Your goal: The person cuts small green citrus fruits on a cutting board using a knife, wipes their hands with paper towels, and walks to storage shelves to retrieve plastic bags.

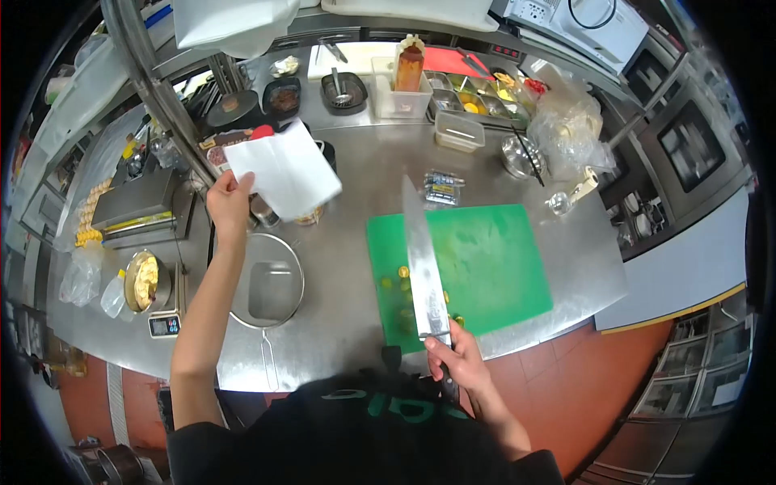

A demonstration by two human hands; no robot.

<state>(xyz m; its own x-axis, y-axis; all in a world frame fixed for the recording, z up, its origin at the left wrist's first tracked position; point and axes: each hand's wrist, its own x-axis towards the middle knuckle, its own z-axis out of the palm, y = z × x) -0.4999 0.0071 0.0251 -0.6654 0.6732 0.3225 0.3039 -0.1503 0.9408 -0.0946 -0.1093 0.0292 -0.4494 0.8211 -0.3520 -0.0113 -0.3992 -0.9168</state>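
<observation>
While your right hand (459,360) grasps the knife (424,263) by its handle at five o'clock in the view, your left hand (229,206) pinches one edge of a white sheet (287,171) towards ten o'clock. The blade points just short of twelve o'clock, over the left part of the green cutting board (497,271). Small cut pieces (404,272) lie beside it, towards the board's eight o'clock; whether the blade touches them or the board is hard to tell from above.

Hazards noted: the knife's tip is near small packets (443,192) beyond the board's twelve o'clock edge, so a forward slip could nick them. A loosened handle grip, or a sideways sweep, could scatter the pieces. The sheet hangs by a single edge hold and hides items behind it; a careless swing could knock them or drag into the strainer (302,283) at nine o'clock.
</observation>
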